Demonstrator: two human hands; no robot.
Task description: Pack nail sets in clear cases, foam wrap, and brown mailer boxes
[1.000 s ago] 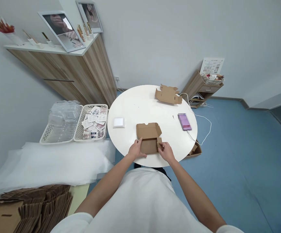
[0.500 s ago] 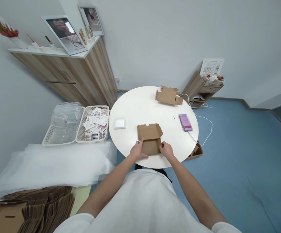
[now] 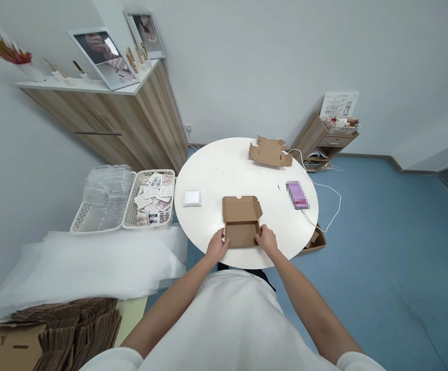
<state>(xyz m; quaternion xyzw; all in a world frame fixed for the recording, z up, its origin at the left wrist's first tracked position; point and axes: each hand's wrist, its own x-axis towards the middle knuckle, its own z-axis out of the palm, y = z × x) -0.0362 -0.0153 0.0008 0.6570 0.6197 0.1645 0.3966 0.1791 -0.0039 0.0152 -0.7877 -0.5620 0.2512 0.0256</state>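
A brown cardboard box [image 3: 242, 234] lies near the front edge of the round white table [image 3: 208, 170], its lid raised and tilted back on the far side. My left hand [image 3: 217, 246] grips the left side wall, with the thumb inside and the fingers outside. At the right side wall, my right hand [image 3: 266, 238] pinches the cardboard near the corner. Nothing lies in the box. To its left sits a small white packet [image 3: 192, 198]. Farther back on the table is a partly folded cardboard blank [image 3: 270, 152].
A pixelated purple object [image 3: 297, 195] with a white cable lies on the right of the table. Left of the table stand a basket of clear plastic cases [image 3: 105, 193] and a basket of printed cards [image 3: 153, 198]. White sheets [image 3: 103, 257] and stacked cardboard blanks [image 3: 77, 330] are nearer.
My left hand has moved from the inner left area of the box to its left side wall, which now stands up. My right hand stays at the right wall.
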